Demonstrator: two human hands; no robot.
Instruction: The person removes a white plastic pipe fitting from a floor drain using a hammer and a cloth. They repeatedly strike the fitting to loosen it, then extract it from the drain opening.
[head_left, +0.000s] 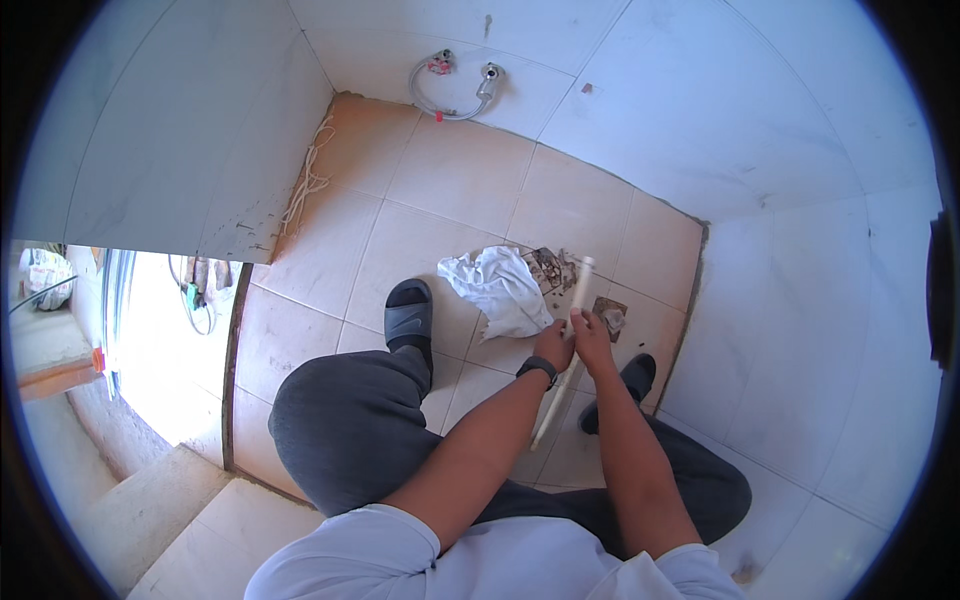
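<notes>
A long cream-white pipe slants across the view between my knees, its far end by the debris and its near end by my lap. My left hand, with a dark band at the wrist, is closed round the pipe near its middle. Right beside it, my right hand is closed on the same pipe, thumb along it. A crumpled white cloth lies on the floor just left of my hands. Beyond them is a small heap of brown debris. To the right sits a square floor drain with something pale on it.
Tiled walls enclose the beige tiled floor. A braided hose hangs from a valve on the far wall. Pale cord lies along the left wall. A doorway with a raised sill opens at left.
</notes>
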